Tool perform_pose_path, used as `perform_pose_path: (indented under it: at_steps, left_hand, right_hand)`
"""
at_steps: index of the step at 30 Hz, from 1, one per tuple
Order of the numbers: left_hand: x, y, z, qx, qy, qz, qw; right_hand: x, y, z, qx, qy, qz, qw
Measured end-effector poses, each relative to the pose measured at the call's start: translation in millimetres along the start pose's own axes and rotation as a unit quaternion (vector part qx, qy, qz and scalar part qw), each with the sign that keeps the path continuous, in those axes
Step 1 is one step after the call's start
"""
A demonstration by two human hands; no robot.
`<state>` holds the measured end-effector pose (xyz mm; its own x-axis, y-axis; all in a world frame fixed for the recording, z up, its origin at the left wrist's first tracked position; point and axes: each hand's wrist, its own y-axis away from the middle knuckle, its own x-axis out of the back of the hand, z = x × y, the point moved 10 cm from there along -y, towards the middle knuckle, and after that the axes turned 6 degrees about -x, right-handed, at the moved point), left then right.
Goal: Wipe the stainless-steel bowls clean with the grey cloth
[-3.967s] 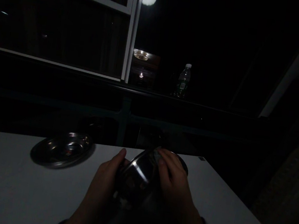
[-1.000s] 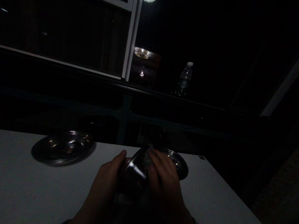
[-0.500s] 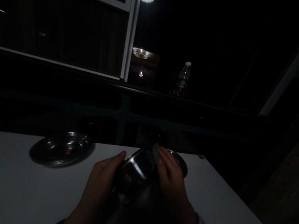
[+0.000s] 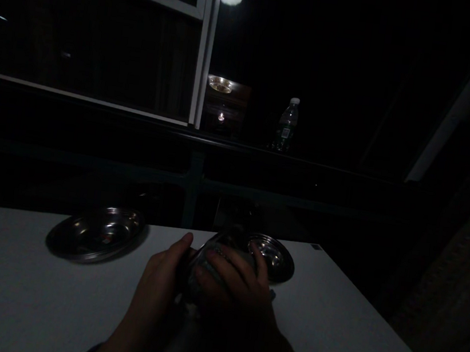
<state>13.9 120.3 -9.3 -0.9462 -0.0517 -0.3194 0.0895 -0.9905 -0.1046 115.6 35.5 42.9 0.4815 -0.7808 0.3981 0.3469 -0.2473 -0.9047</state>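
Tilted above the table in front of me is a shiny metal bowl, and my left hand grips it by its left side, thumb up along the edge. My right hand lies over the bowl's near outer surface. Under its fingers is a greyish cloth, pressed against the metal. Most of the bowl is hidden by the right hand and by the dim light.
On the white table, a wide metal dish sits at the left. A second metal dish is just behind my right hand. Farther back, a clear plastic bottle stands on the sill by a window frame.
My right hand has moved with the cloth from the bowl's right rim, left and down across its outer side, now covering it. My left hand keeps its hold, nearly still.
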Motion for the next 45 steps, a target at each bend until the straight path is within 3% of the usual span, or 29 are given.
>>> perform_pose_path:
  at_steps: [2,5,7,9,12,14,16,18,21,25,27,29,33,35,37,41,45]
  left_hand:
    - [-2.6,1.4,-2.8,0.009,0.007,-0.011,1.000]
    - [-8.8,3.5,-8.7,0.040,0.026,-0.030,0.998]
    - [-10.5,3.5,-12.9,0.066,0.057,-0.025,0.996]
    - [-9.0,2.4,-15.1,0.084,0.093,-0.004,0.992]
    - [-7.6,1.5,-16.3,0.102,0.127,0.013,0.987]
    - [-6.7,2.2,-18.0,0.117,0.131,0.019,0.984]
    - [-5.5,2.7,-18.3,0.120,0.131,0.025,0.984]
    - [-6.2,2.6,-17.6,0.114,0.135,0.023,0.984]
    - [-9.5,2.7,-19.2,0.114,0.135,0.007,0.984]
    - [-10.5,3.2,-19.9,0.120,0.114,-0.012,0.986]
    - [-9.3,3.5,-18.3,0.124,0.105,-0.009,0.987]
    - [-7.0,4.2,-17.3,0.131,0.106,0.005,0.986]
    - [-5.6,4.6,-18.0,0.144,0.116,0.017,0.983]
    - [-5.9,4.1,-18.3,0.150,0.121,0.016,0.981]
    - [-3.8,2.8,-16.0,0.147,0.133,0.027,0.980]
    - [0.8,2.1,-11.5,0.130,0.149,0.052,0.979]
    - [-9.1,5.6,-16.3,0.124,0.097,0.001,0.988]
  right_hand:
    - [-0.3,-0.6,20.1,-0.042,-0.014,-0.017,0.999]
    - [0.9,2.4,66.6,-0.179,-0.055,-0.035,0.982]
    - [2.0,4.0,75.9,-0.210,-0.070,-0.036,0.975]
    - [5.6,1.3,58.7,-0.163,-0.055,-0.018,0.985]
    - [7.1,-0.6,11.8,-0.059,-0.012,0.009,0.998]
    - [-1.4,0.0,-12.9,-0.012,-0.001,-0.016,1.000]
    - [-6.3,0.8,-25.7,0.024,0.001,-0.032,0.999]
    - [-1.9,0.4,-23.2,0.043,0.001,-0.015,0.999]
    - [6.6,-1.9,11.8,-0.013,-0.001,0.005,1.000]
    - [-0.2,5.8,84.4,-0.240,-0.065,-0.051,0.967]
    - [0.8,8.3,93.7,-0.281,-0.088,-0.048,0.955]
    - [6.8,2.6,78.0,-0.238,-0.069,-0.026,0.969]
    - [14.6,-3.2,10.2,-0.061,-0.001,0.035,0.998]
    - [-3.0,1.5,-12.9,-0.024,0.001,-0.021,0.999]
    - [-12.8,8.1,-32.0,0.020,0.005,-0.037,0.999]
    - [-21.5,13.9,-41.0,0.058,0.032,-0.049,0.997]
    - [-8.5,7.7,-21.9,0.048,0.038,-0.013,0.998]
